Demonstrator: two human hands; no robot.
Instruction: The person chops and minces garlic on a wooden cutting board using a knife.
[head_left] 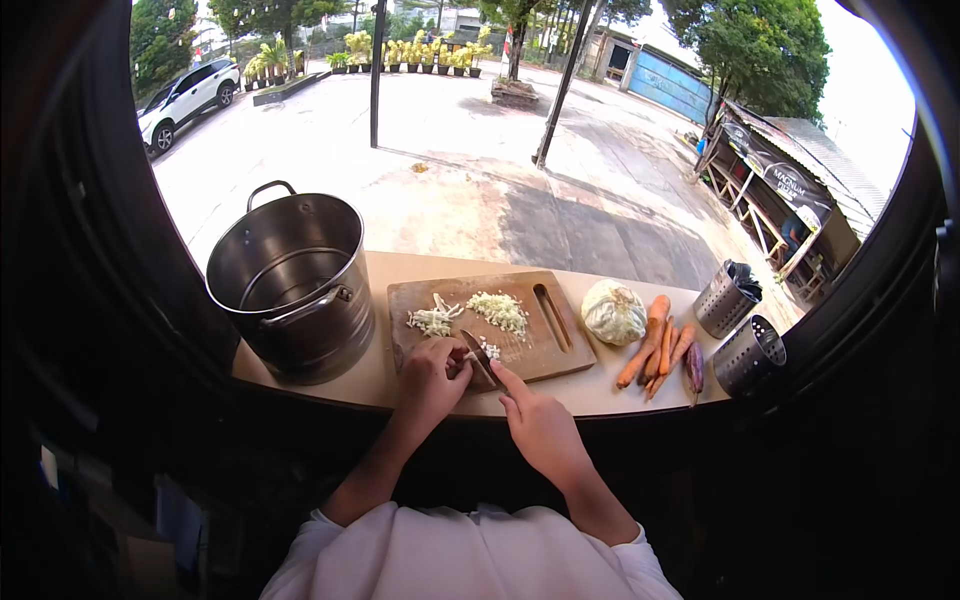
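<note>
Far L, past the opening, a white car (188,100) is parked on a bright paved yard (440,190); potted plants (425,55) line the back, w/ dark posts (378,75) nearer.

On the pale, curved-edge counter (400,264), L end: big metal pot (300,345), upright, open top, handles on the rim. Just R of it, wooden board (545,366) w/ a long slot nr its R end. Pale strips (437,318) lie on its L side, a chopped heap (498,312) mid-board, a few white bits (490,347) by the blade.

L hand (436,373) is nr the board's front edge, fingertips bunched, pinching a small pale piece (470,356). R hand (530,410) is closed on the knife (478,348), index finger out along its back, blade over the board beside the L fingertips.

R of board: cabbage (613,312), then carrots (656,345) in a loose pile, purple veg (694,368), 2 perforated metal holders (750,356), the farther w/ dark items inside. Outside R: blue gate (668,85), metal-roofed shack (785,185), trees (760,40).
</note>
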